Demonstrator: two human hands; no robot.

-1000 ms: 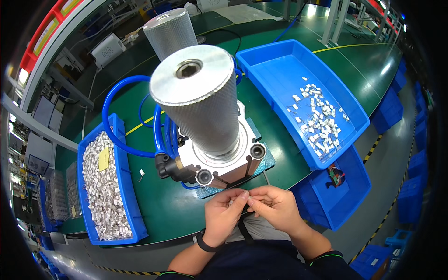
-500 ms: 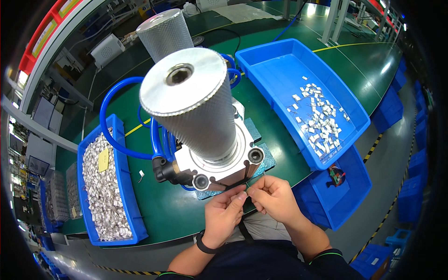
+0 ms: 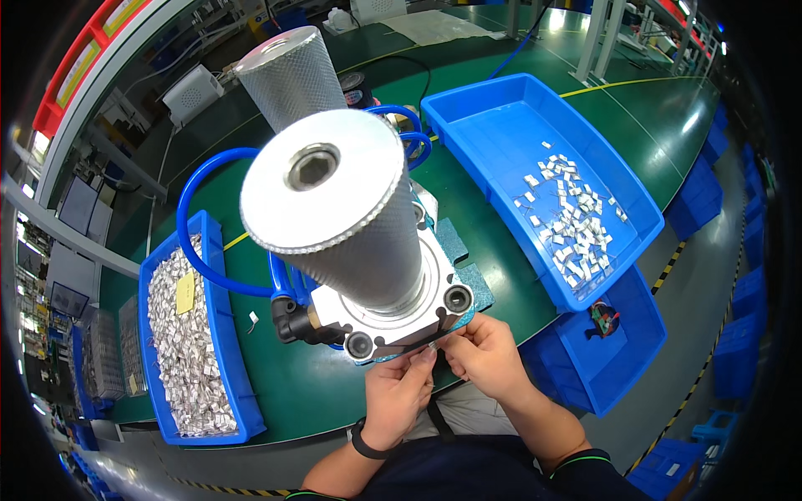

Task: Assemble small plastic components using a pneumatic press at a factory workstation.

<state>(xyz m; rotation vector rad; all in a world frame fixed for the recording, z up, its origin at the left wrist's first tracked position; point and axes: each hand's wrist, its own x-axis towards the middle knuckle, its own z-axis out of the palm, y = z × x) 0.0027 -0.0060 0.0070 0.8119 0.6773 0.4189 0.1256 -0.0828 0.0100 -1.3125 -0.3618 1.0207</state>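
Observation:
A tall silver press cylinder (image 3: pixel 334 242) with a knurled side and a hex socket in its top rises from a square metal block (image 3: pixel 407 330). Close against the front of this block, my left hand (image 3: pixel 401 388) and my right hand (image 3: pixel 487 359) meet, thumbs and fingers pinched. Between the left fingertips a tiny pale piece shows, too small to name. The right fingertips are pressed together beside it, partly under the block's edge, and what they hold is hidden. Blue hoses (image 3: pixel 190 209) run to a black fitting (image 3: pixel 292 319) on the block's left.
At left stands a blue tray (image 3: pixel 242 401) heaped with small white wired parts and a yellow note (image 3: pixel 185 294). A larger blue tray (image 3: pixel 468 138) at right holds scattered white parts. Below it hangs a blue bin (image 3: pixel 576 367). One loose white part (image 3: pixel 254 318) lies on the green table (image 3: pixel 284 392).
The press cylinder and its block sit lower in the picture, and the block's front edge covers more of the fingertips. Both hands keep their pinch, nearly in place.

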